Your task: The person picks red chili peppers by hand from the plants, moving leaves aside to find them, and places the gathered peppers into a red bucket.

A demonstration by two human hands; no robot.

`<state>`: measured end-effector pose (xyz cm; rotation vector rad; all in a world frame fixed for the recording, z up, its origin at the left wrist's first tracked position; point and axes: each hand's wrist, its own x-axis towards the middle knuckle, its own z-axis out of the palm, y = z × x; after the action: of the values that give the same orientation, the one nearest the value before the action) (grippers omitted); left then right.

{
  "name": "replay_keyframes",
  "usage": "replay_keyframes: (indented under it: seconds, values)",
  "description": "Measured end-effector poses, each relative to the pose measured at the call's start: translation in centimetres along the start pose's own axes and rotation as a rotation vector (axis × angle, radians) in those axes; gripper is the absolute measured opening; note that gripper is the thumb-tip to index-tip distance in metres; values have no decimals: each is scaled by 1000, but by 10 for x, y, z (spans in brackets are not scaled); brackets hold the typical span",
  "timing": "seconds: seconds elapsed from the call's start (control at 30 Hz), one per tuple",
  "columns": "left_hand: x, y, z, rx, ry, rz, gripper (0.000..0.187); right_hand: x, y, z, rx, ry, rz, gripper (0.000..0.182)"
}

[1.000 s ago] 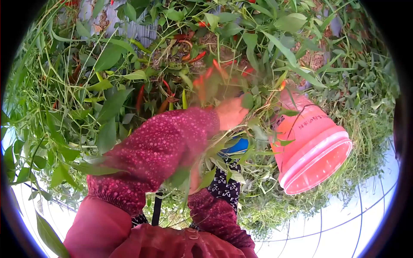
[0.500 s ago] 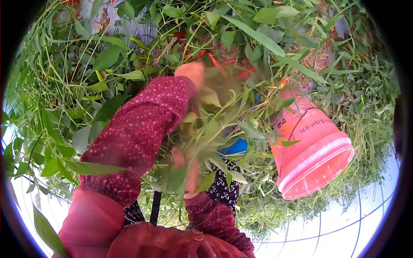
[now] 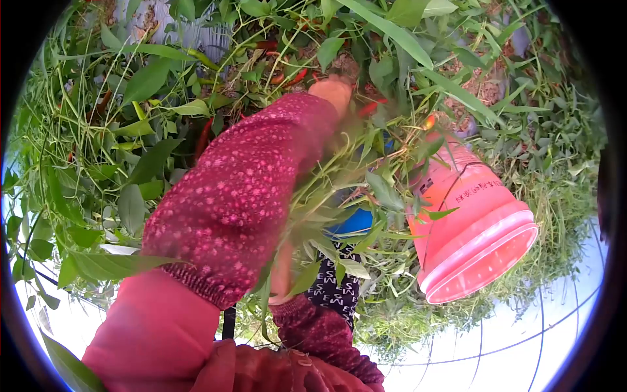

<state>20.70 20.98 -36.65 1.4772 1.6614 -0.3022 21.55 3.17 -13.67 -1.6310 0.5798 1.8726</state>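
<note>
My left hand (image 3: 333, 93) reaches up to the middle top, among red chili peppers (image 3: 372, 108) and leaves close to the soil. Its back shows, blurred, while the fingers are hidden beyond it. The patterned maroon left sleeve (image 3: 228, 196) crosses in front of my right hand (image 3: 281, 271), of which only a strip is visible. Leafy pepper stems (image 3: 333, 189) lie just above the right hand, whose fingers are covered by the sleeve and leaves; I cannot tell whether it grips them.
A pink plastic bucket (image 3: 473, 202) leans at the right, its mouth toward the lower right. A blue object (image 3: 353, 223) shows under the stems, above my patterned trouser leg (image 3: 334, 284). Pepper plants crowd around, with pale plastic sheeting (image 3: 202, 39) at the top left.
My left hand has moved right and slightly up, closer to the red peppers. The left sleeve now hides more of my right hand. The bucket stays put.
</note>
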Motion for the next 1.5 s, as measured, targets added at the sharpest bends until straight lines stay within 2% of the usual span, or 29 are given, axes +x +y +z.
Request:
replay_keyframes:
  seconds: [0.03,0.13,0.2,0.27,0.3,0.33,0.43,0.47,0.53,0.57,0.67,0.7,0.73,0.77,0.8,0.83,0.87,0.93,0.97,1.07,1.1,1.17,1.2,1.27,1.3,1.37,1.4,1.47,1.5]
  values:
    - [4,4,3,79,-4,-51,44,-1,-1,-2,116,29,54,25]
    - [23,-6,7,-28,-88,-157,39,-2,7,-22,355,-140,95,29]
    - [7,-3,-17,-54,-78,-198,39,-3,3,-14,221,-84,145,31]
    - [-3,-7,-32,-394,89,-428,54,-9,-15,14,55,-17,112,33]
    - [-4,-8,-28,-502,202,-463,68,-10,-17,16,-10,8,85,33]
    - [-3,-6,-24,-504,202,-465,68,-11,-18,18,-76,35,60,34]
    - [-1,-1,-26,-529,122,-417,57,-3,-4,-1,335,-233,49,37]
    - [-2,-5,-26,-535,119,-420,57,-2,1,-1,137,-122,-15,32]
    - [-6,-22,-30,-502,327,-203,48,3,-3,5,-57,-8,-77,27]
    - [-5,-31,-35,-540,321,-179,36,5,-12,14,-242,-47,-160,21]
    - [-20,-58,-27,-654,204,-46,26,4,-16,21,-359,-59,-249,12]
    - [-27,-57,-27,-868,130,-52,25,3,-15,21,-489,-33,-322,13]
    - [-31,-55,-28,-865,130,-47,25,3,-14,21,-554,-20,-361,14]
    - [-36,-53,-28,-1171,99,-112,26,2,-14,21,-618,-4,-399,15]
    - [-40,-49,-32,-1477,65,-182,27,2,-13,22,-568,21,-320,17]
    - [-44,-49,-41,-1558,-16,-176,27,2,-13,21,-517,47,-242,18]
    - [-38,-49,-33,-1559,-19,-173,27,3,-13,18,-517,49,-245,18]
    - [-31,-47,-26,-683,-13,183,24,5,-11,15,-441,-24,-184,15]
    - [-30,-40,-19,-445,-10,204,23,3,-11,16,-440,-25,-182,15]
    - [-8,-23,-5,-216,51,77,29,1,-15,18,-310,-119,-204,17]
    - [-6,-14,-11,-219,52,80,29,0,-3,4,-192,-47,26,20]
    - [-5,1,-29,28,-219,-26,34,-1,0,-6,-82,27,253,24]
    - [-2,2,-26,21,-217,-22,34,-2,-3,-5,37,-123,89,25]
    - [7,1,-20,32,-216,-65,33,0,-3,-10,148,-275,-81,26]
    - [8,-1,-15,26,-216,-65,33,4,3,-21,249,-174,96,27]
    - [8,-18,0,-12,-171,-32,32,4,3,-11,353,-73,287,28]
    - [3,-25,-7,-5,-171,-39,32,1,-9,14,184,-106,103,27]
    - [-14,-33,-26,-2,-263,43,35,2,-12,24,22,-140,-82,27]
    - [-21,-44,-28,-70,-188,30,37,9,-5,14,-98,-87,-88,25]
